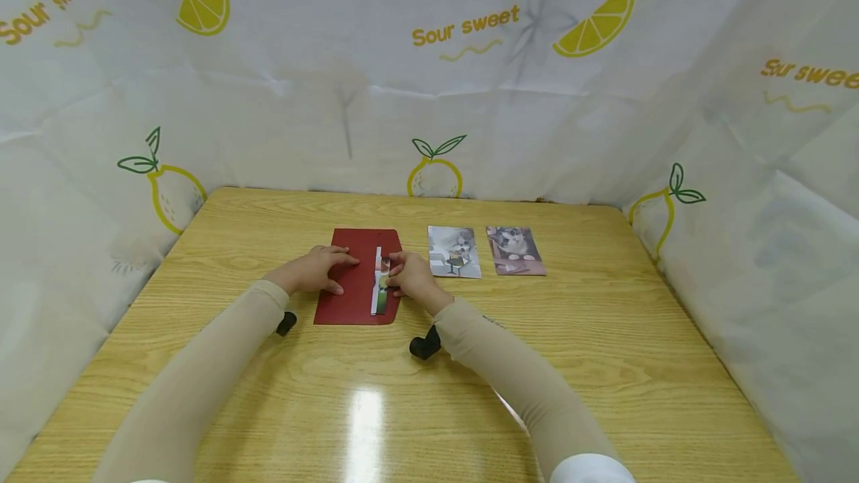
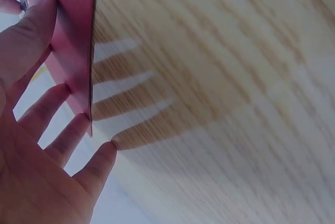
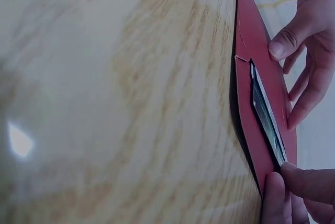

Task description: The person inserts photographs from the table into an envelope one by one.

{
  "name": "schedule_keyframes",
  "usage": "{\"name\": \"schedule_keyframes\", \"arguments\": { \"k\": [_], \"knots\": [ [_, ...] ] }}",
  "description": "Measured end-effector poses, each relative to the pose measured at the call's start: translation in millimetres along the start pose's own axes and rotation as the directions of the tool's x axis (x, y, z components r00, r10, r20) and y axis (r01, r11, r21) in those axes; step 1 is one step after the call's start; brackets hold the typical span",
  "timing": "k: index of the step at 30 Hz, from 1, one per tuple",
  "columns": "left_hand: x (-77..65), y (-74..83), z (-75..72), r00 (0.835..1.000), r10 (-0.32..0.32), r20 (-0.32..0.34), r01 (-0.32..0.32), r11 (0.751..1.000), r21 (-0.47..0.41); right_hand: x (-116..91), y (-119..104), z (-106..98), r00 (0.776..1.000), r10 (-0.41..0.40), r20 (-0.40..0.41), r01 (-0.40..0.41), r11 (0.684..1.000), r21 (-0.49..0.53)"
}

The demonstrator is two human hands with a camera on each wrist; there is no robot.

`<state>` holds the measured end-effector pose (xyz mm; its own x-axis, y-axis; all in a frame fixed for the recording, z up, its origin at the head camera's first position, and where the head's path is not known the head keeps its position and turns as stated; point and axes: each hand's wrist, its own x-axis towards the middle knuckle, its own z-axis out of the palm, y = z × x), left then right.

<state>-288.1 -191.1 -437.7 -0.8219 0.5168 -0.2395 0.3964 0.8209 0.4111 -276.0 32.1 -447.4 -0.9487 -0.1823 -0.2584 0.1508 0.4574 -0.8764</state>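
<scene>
Photo card [image 1: 382,302] is showing as a slim strip along the right part of the red envelope [image 1: 356,289], and the step in hand is probably working it into or out of that envelope; which way it is going, I cannot tell. The left hand [image 1: 314,271] is resting with fingers spread on the envelope's left part, seemingly steadying it, while the right hand [image 1: 417,280] is pinching the card at the envelope's right side. The next move is likely calling for an even, level slide with the envelope kept flat. A paler photo [image 1: 453,252] and a darker photo [image 1: 515,250] are lying on the surface [image 1: 604,319] to the envelope's right, apart from it. The envelope is apparently hiding the rest of the card, the right fingers are covering some of the strip, and the left wrist view is cutting off much of the envelope.
</scene>
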Motion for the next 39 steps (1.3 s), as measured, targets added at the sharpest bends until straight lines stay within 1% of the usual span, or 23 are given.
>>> {"name": "schedule_keyframes", "arguments": {
  "k": [6, 18, 33, 39],
  "knots": [
    [0.2, -0.4, 0.2, 1.0, -0.002, 0.0, 0.002, 1.0, 0.003, 0.4, -0.9, 0.9, 1.0, -0.011, -0.001, 0.011, 1.0, -0.03],
    [1.3, -1.8, 1.1, 1.0, -0.011, 0.0, 0.011, 1.0, 0.004, -1.8, -2.7, 0.7, 1.0, -0.025, 0.011, 0.025, 0.999, -0.042],
    [2.1, -1.4, 1.1, 1.0, -0.009, 0.008, 0.009, 1.0, 0.004, -1.8, -3.4, 3.9, 0.999, -0.021, -0.027, 0.018, 0.994, -0.103],
    [2.1, -0.9, 1.0, 1.0, -0.005, 0.004, 0.005, 1.0, 0.006, 3.4, -1.4, 4.9, 0.999, -0.011, -0.038, 0.006, 0.992, -0.125]
  ]
}}
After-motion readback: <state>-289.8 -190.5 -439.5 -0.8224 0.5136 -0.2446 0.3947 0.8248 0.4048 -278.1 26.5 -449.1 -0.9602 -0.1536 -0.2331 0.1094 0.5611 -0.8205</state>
